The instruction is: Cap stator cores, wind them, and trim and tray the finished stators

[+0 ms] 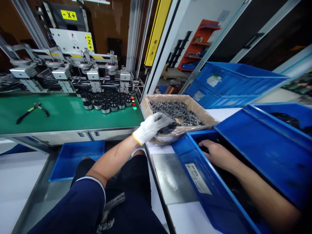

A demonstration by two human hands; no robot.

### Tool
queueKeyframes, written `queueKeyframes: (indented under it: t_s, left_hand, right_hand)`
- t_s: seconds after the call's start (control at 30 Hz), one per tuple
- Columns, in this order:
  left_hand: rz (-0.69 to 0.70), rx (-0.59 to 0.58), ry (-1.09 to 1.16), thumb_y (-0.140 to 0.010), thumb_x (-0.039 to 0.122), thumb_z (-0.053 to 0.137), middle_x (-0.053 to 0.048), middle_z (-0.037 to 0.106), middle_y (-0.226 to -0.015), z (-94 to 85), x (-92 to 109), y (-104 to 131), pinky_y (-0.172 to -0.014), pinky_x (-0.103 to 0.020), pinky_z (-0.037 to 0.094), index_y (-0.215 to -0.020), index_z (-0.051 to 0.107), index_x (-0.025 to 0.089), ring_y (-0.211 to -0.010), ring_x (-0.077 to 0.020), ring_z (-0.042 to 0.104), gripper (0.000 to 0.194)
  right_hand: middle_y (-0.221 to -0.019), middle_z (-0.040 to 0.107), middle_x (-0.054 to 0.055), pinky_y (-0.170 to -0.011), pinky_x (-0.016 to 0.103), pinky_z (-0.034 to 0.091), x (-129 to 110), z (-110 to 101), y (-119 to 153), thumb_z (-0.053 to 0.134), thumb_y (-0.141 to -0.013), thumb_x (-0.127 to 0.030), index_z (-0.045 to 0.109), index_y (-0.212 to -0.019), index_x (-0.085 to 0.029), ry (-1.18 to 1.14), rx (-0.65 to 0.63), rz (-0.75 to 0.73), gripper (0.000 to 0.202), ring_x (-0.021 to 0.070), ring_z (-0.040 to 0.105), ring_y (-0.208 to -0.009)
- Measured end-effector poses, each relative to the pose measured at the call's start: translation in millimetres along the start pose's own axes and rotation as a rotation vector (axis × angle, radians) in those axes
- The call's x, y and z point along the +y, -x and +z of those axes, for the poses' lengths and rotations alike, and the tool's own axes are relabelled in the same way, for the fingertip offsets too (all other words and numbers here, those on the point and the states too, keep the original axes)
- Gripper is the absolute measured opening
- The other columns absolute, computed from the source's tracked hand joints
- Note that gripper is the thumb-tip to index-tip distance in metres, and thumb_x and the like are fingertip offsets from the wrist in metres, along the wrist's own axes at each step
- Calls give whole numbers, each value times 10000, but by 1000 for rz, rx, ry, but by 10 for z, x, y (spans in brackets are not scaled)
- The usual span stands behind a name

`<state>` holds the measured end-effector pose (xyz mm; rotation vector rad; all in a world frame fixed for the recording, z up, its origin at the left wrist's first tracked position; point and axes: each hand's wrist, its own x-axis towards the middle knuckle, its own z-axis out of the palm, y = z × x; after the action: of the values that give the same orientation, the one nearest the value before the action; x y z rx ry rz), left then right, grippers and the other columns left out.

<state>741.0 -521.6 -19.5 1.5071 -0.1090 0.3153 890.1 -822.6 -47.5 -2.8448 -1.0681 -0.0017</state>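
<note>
My left hand (pixel 156 125), in a white knit glove with a yellow cuff, is at the near side of an open cardboard box (pixel 175 97) lined with clear plastic. Small grey metal parts (pixel 170 109) fill the box. The gloved fingers are bent over a dark piece (pixel 168 128) whose kind is blurred. My bare right hand (pixel 213 151) reaches inside a blue plastic bin (pixel 180 149) with a white label. Its fingers are curled about something dark, mostly hidden. The bin's contents are in deep shadow.
On the green bench (pixel 63 113) lie pliers (pixel 31 112) and a cluster of round black-and-silver parts (pixel 104 102), before a machine with several clamps (pixel 94 79). Lit buttons (pixel 133 104) sit at its corner. A tilted blue bin (pixel 268 152) and stacked blue crates (pixel 226 81) stand right.
</note>
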Motion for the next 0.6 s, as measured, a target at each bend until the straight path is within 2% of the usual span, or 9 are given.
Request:
queueKeyframes:
  t_s: [0.1, 0.17, 0.23, 0.3, 0.4, 0.47, 0.6]
  left_hand:
    - [-138, 67, 365, -854, 903, 422, -107, 712, -1112, -137, -89, 548, -751, -337, 568, -1249, 614, 221, -920, -219, 690, 812]
    - [-237, 65, 522, -850, 888, 463, -104, 709, -1174, -188, -111, 734, -748, -316, 564, -1348, 577, 244, -899, -191, 687, 822]
    - [-304, 49, 585, -868, 873, 449, -104, 701, -1246, -196, -97, 813, -768, -323, 567, -1426, 543, 271, -890, -180, 681, 827]
    - [-303, 21, 552, -870, 901, 375, -105, 687, -1302, -164, -61, 848, -778, -344, 573, -1476, 515, 294, -888, -185, 682, 869]
    - [-263, -34, 492, -849, 941, 320, -96, 682, -1329, -83, 3, 916, -767, -357, 583, -1508, 497, 327, -902, -202, 696, 918]
    - [-251, -77, 486, -833, 951, 347, -98, 681, -1348, -31, 35, 976, -758, -366, 595, -1518, 492, 332, -960, -232, 710, 935]
    - [-210, -137, 501, -815, 917, 471, -122, 633, -1444, 40, 49, 1049, -808, -431, 618, -1545, 460, 310, -1151, -330, 691, 950]
  right_hand:
    - [-940, 743, 155, -796, 433, 610, -161, -200, 36, 713, -806, -378, 658, -1127, -132, 29, 118, 99, 409, 332, 734, -846]
    - [-1019, 743, 153, -790, 413, 612, -473, -363, 112, 738, -850, -470, 594, -1312, -133, 2, 284, 41, 589, 318, 734, -870]
    - [-1156, 729, 159, -904, 398, 612, -910, -492, 212, 720, -921, -446, 588, -1371, -142, -67, 434, -198, 559, 294, 737, -970]
    - [-1238, 711, 146, -984, 415, 604, -1357, -553, 315, 726, -946, -401, 593, -1373, -164, -124, 534, -431, 507, 289, 720, -1081]
    - [-1232, 696, 135, -985, 424, 608, -1807, -508, 465, 789, -912, -343, 570, -1401, -204, -208, 725, -621, 554, 280, 694, -1134]
    - [-1168, 687, 129, -921, 409, 621, -1909, -426, 547, 814, -895, -331, 563, -1415, -215, -234, 823, -666, 590, 266, 696, -1066]
    - [-1101, 673, 115, -832, 374, 623, -1865, -314, 616, 819, -892, -316, 553, -1435, -218, -249, 845, -688, 612, 244, 693, -980]
